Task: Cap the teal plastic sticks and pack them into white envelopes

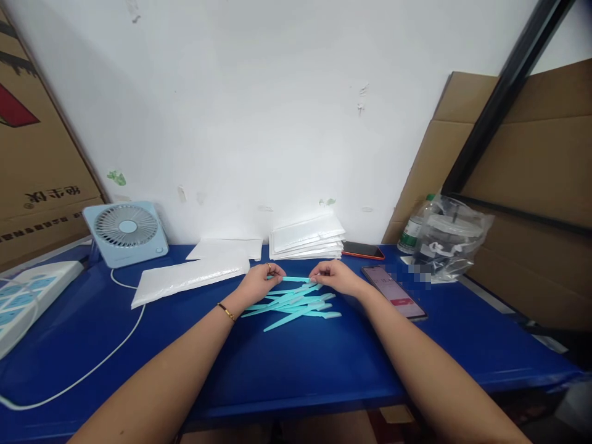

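Between my two hands a turquoise eyebrow razor (296, 279) is held level, just above a loose pile of the same kind. My left hand (259, 285) pinches its left end between thumb and fingers. At its other end my right hand (337, 277) is closed in a pinch, with the fingertips partly covering that end. Several more turquoise eyebrow razors (289, 319) lie crossed over one another on the blue table (296, 370), with pale clear-looking tips pointing mostly right.
White padded envelopes (189, 277) lie behind my left hand, and a stack of them (305, 237) stands against the wall. Two phones lie on the right, one lit (393, 290). A blue fan (127, 231), a power strip (32, 302), a bottle (411, 234) and a bagged cup (446, 243) flank the table.
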